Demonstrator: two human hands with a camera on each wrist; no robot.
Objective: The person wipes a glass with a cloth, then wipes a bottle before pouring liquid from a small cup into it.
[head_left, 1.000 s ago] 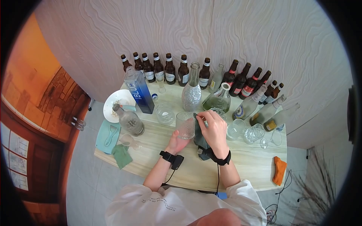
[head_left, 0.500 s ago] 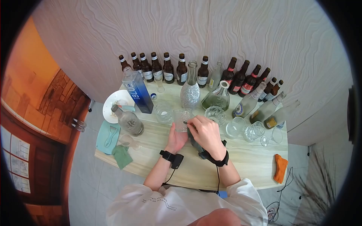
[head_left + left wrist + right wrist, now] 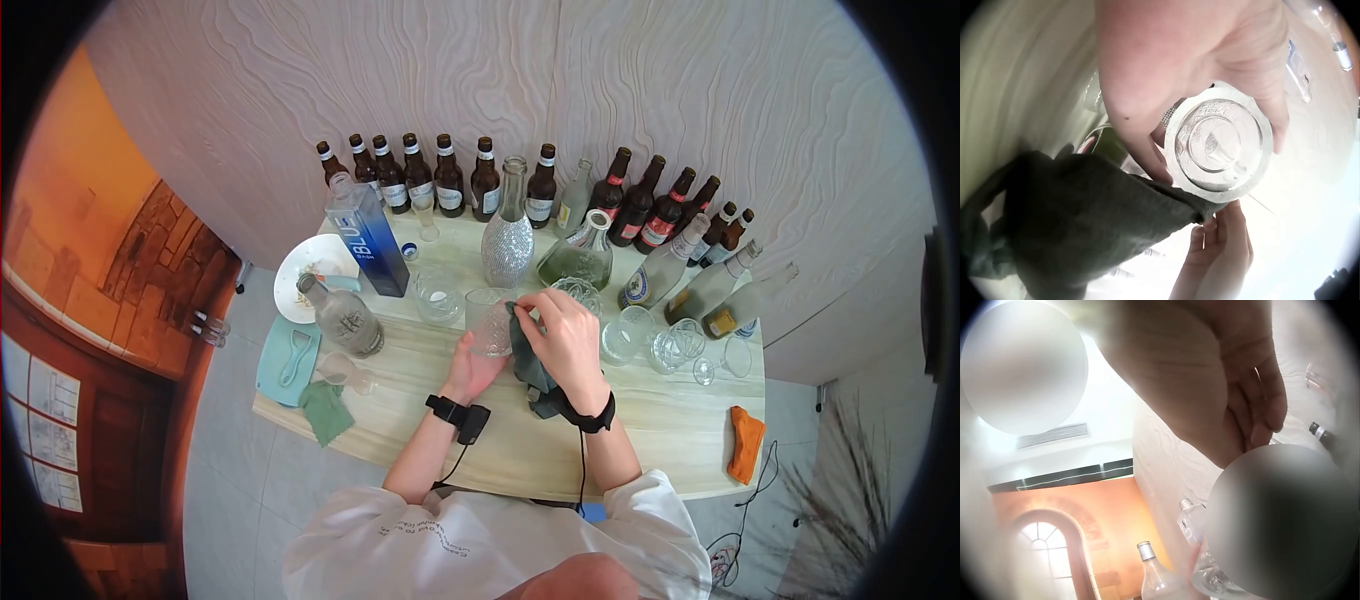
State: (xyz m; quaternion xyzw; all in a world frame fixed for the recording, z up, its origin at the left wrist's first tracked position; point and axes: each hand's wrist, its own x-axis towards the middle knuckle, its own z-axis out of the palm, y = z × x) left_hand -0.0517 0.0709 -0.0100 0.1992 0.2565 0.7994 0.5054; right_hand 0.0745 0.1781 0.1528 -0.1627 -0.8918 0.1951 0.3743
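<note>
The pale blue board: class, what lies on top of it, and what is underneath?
A peeler-like tool lies on the board; anything beneath the board is hidden from view.

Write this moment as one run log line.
left hand: holds glass | right hand: pinches dark cloth at glass | orange cloth: on table

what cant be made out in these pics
Fine print on the brown bottles: too small, head view.
Lower part of the leftmost brown bottle: behind the blue bottle, head view.
Part of the dark cloth: covered by the right hand, head view.
Whatever lies behind the two round blurs: right wrist view.
</note>
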